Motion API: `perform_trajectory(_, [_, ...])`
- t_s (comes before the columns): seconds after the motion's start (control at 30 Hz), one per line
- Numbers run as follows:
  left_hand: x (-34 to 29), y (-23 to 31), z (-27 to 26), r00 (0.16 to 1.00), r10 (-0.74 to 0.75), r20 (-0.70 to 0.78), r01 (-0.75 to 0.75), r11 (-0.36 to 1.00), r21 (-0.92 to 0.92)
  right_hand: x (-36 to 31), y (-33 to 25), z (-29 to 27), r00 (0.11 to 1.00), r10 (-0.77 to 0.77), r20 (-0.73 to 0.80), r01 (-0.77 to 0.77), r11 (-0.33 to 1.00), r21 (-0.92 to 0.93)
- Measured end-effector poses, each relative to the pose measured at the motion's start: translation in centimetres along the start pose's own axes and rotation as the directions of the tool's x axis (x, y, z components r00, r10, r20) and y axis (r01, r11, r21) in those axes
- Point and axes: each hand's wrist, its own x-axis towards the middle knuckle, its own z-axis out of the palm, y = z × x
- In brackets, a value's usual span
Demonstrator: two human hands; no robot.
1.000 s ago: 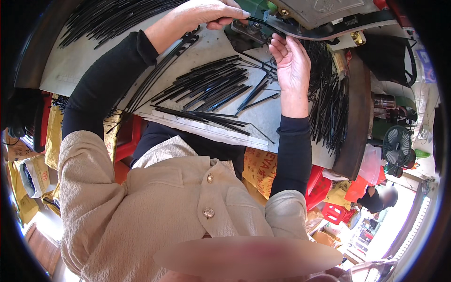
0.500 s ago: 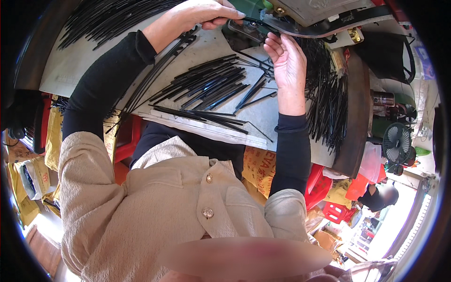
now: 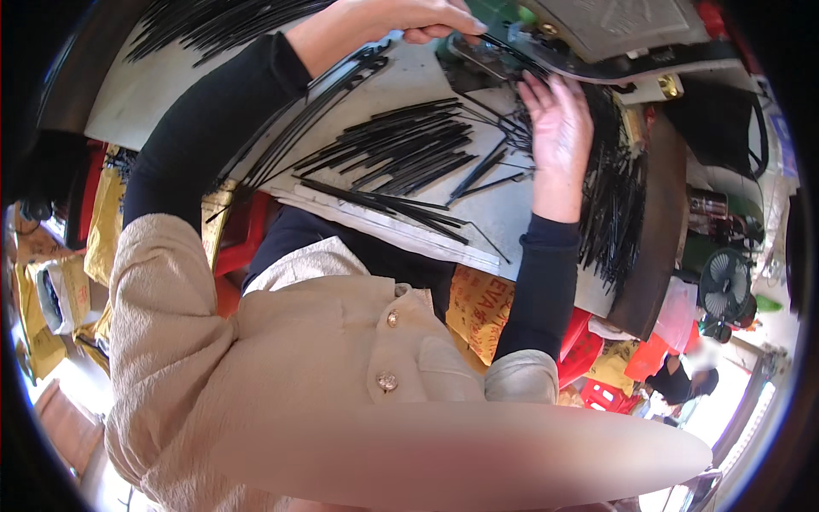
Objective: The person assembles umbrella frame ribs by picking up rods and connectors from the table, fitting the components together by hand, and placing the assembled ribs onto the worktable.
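My left hand (image 3: 439, 21), at the top middle, is closed in a pinch on one end of a thin black strip (image 3: 510, 53). The strip slants down to the right beside a green machine (image 3: 503, 12) with a dark metal plate (image 3: 478, 61). Near the strip's far end is my right hand (image 3: 559, 124), palm up and fingers apart; the fingertips partly overlap the machine's dark band. Below the hands, a spread of black strips (image 3: 409, 141) lies on the pale worktable (image 3: 341, 175). Longer black strips (image 3: 286, 141) lie by my left forearm.
Big heaps of black strips lie at the far left (image 3: 213, 26) and the right (image 3: 610, 213) of the table. A grey metal box (image 3: 618, 26) stands above the dark band. Beyond the table's right edge are a small fan (image 3: 725, 282) and a person (image 3: 682, 380).
The view has shifted, so the table and machine sit further right. My right hand's fingers, pinched at the strip before, are now spread apart. My left hand keeps its pinch.
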Motion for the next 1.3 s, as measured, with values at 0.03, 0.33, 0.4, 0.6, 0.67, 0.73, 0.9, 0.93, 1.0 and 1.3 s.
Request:
perform_trajectory(0.03, [0.0,0.4,-0.2,0.999,-0.013,0.051,0.010,0.999,0.053,-0.1,-0.5,0.1,0.999,-0.036,-0.006,0.035,0.996,-0.081])
perform_trajectory(0.33, [-1.2,0.2,0.8,0.947,-0.173,0.271,0.081,0.944,0.320,-3.7,-0.3,5.1,0.898,-0.003,0.440,0.401,0.417,-0.816])
perform_trajectory(0.4, [-1.7,0.5,0.4,0.956,-0.161,0.244,0.080,0.947,0.312,-3.7,-0.3,4.9,0.887,-0.023,0.460,0.430,0.400,-0.809])
perform_trajectory(0.6, [-3.7,1.3,-3.5,0.999,-0.001,0.054,-0.034,0.753,0.657,-3.3,-1.0,3.8,0.941,0.042,0.335,0.263,0.529,-0.807])
perform_trajectory(0.67, [-4.1,-1.0,-4.4,0.989,0.148,0.010,-0.091,0.552,0.829,-3.4,-0.8,4.2,0.938,0.082,0.337,0.239,0.552,-0.799])
perform_trajectory(0.73, [-3.9,-2.0,-4.3,0.954,0.299,0.011,-0.108,0.310,0.945,-3.5,-0.7,4.2,0.934,0.123,0.335,0.209,0.573,-0.793])
perform_trajectory(0.9, [-3.9,-2.1,-2.7,0.870,0.491,0.041,-0.161,0.203,0.966,-3.5,-0.6,3.9,0.931,0.179,0.317,0.153,0.598,-0.787])
perform_trajectory(0.93, [-3.4,-2.3,-2.7,0.939,0.343,-0.032,-0.045,0.216,0.975,-3.5,-0.6,3.9,0.930,0.190,0.316,0.142,0.605,-0.783])
perform_trajectory(1.0, [-3.4,-3.1,-3.0,0.919,0.395,-0.010,-0.053,0.149,0.987,-3.4,-0.6,3.9,0.926,0.204,0.319,0.134,0.611,-0.780])
perform_trajectory(1.3, [-2.8,-1.4,-2.1,0.950,0.310,-0.048,-0.087,0.407,0.909,-3.9,-1.2,4.6,0.880,0.364,0.305,-0.054,0.715,-0.697])
